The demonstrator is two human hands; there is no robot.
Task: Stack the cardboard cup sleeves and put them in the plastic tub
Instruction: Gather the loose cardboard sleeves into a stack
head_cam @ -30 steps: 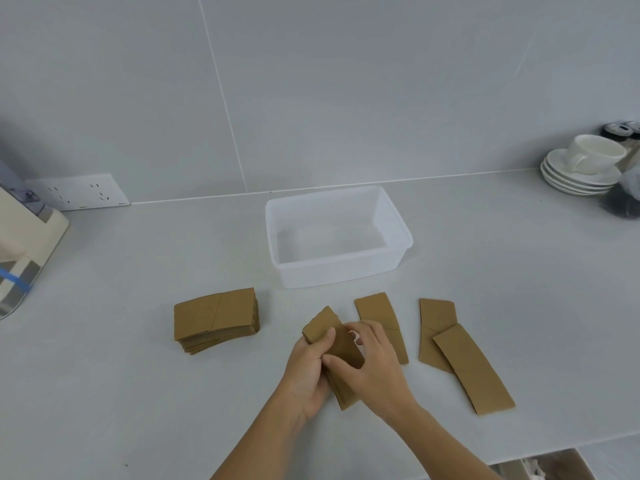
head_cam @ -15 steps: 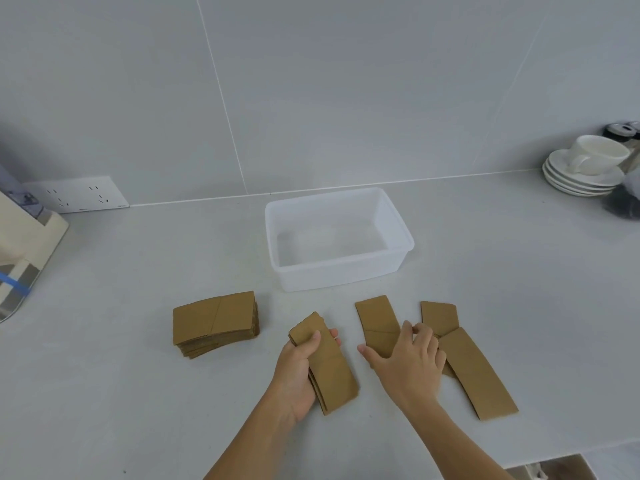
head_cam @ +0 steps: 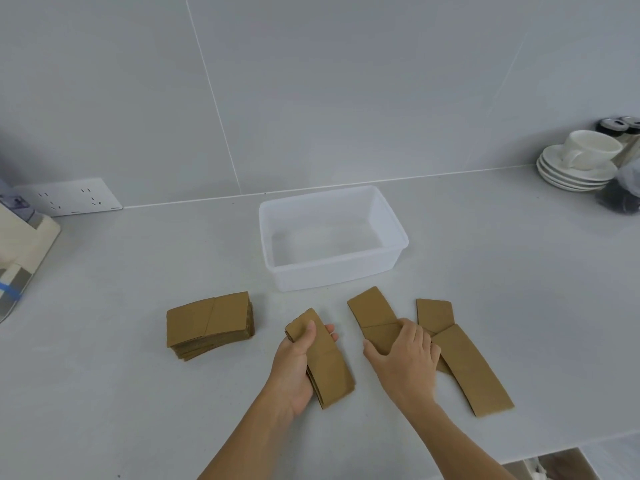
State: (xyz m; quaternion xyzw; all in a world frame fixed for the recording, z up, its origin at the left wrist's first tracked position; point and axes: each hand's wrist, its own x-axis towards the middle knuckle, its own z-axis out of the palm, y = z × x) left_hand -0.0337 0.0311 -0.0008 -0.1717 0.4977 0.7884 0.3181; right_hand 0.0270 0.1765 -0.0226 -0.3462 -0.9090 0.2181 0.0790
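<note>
A translucent plastic tub (head_cam: 332,271) stands on the counter with nothing inside. Left of it lies a thick pile of brown cup sleeves (head_cam: 207,320). My left hand (head_cam: 298,362) holds a small stack of sleeves (head_cam: 329,368), thumb on top, fingers curled under its far edge. My right hand (head_cam: 405,362) lies flat on a single loose sleeve (head_cam: 374,313), fingers spread over its near half. Two more loose sleeves overlap to the right: a short one (head_cam: 434,313) and a long one (head_cam: 474,372) over it.
Stacked white saucers with a cup (head_cam: 581,161) and a dark bag (head_cam: 623,195) sit at the far right. A beige box (head_cam: 20,251) stands at the left edge below a wall socket (head_cam: 69,197). The counter's front edge runs at the lower right.
My right hand left the stack held by the left hand and moved right onto the loose sleeve. The left hand keeps its small stack, shifted slightly left.
</note>
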